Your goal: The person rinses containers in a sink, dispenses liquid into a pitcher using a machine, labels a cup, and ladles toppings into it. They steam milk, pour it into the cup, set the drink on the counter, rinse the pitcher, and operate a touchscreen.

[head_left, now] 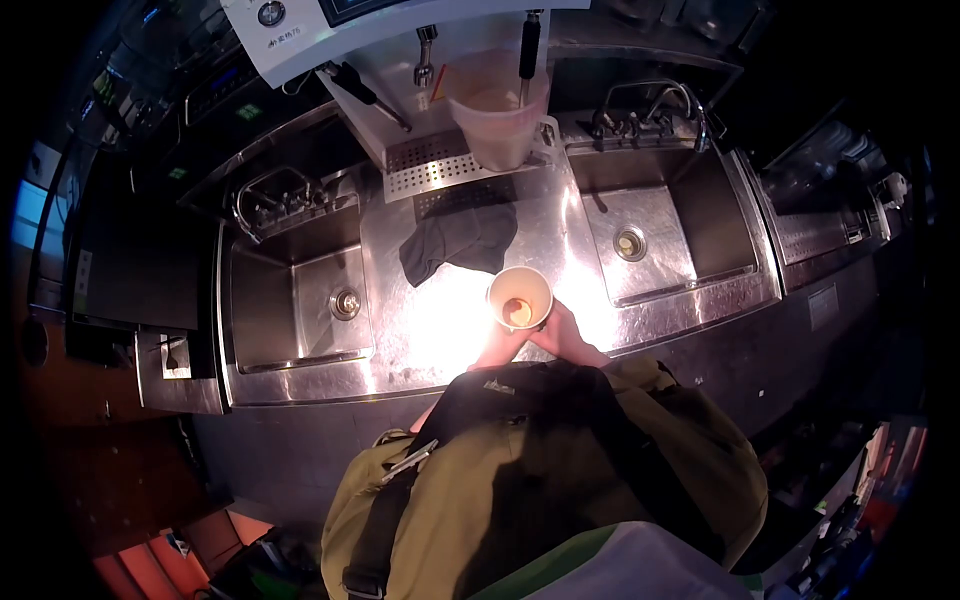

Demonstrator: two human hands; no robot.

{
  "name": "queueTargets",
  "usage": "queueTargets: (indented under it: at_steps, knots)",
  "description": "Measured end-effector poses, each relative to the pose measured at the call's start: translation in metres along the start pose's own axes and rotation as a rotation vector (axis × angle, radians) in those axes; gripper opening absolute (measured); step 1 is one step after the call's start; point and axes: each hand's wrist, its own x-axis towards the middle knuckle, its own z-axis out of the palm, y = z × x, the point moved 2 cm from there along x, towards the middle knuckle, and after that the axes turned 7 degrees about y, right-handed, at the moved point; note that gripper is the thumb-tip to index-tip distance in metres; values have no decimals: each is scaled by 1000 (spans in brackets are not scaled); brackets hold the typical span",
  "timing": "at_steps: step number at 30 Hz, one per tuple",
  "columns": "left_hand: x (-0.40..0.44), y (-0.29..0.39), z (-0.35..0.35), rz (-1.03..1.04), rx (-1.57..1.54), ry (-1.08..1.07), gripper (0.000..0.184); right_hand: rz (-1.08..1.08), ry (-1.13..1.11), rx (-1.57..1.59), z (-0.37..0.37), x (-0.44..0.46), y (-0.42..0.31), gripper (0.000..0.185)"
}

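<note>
A paper cup (521, 283) with a little amber-brown liquid at its bottom is held close in front of my body, above the front edge of the steel counter (400, 330). My left hand (503, 344) wraps round the cup's lower left side. On the other side, my right hand (568, 337) closes on the cup from the right. The cup hides most of the fingers of both hands. A dark cloth (460, 242) lies crumpled on the counter just beyond the cup.
Sinks with taps flank me, a left sink (290, 300) and a right sink (650, 215). Ahead stands a white dispensing machine (290, 40) with a perforated drip tray (425, 170). A translucent pitcher (500, 125) rests on the tray's right part.
</note>
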Motion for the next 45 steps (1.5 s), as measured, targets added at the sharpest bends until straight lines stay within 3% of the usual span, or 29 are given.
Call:
queueTargets:
  at_steps: [6,7,31,37,40,43,45]
  knots:
    - [0,5,1,-14,45,25,64,140,-79,70,-4,5,-7,53]
    - [-1,13,3,153,109,41,33,138,-81,81,-5,5,-8,56]
    - [-4,17,3,129,77,26,28,210,-109,93,-9,6,-11,54]
    - [-6,19,3,143,106,49,29,193,-122,91,-6,4,-5,56]
    - [-5,14,2,119,112,49,35,63,-104,2,-10,7,-8,56]
    - [-5,-7,-3,133,135,87,43,199,-366,126,-21,29,-6,69]
    - [-5,-11,-5,94,113,58,48,192,-367,2,-30,40,14,73]
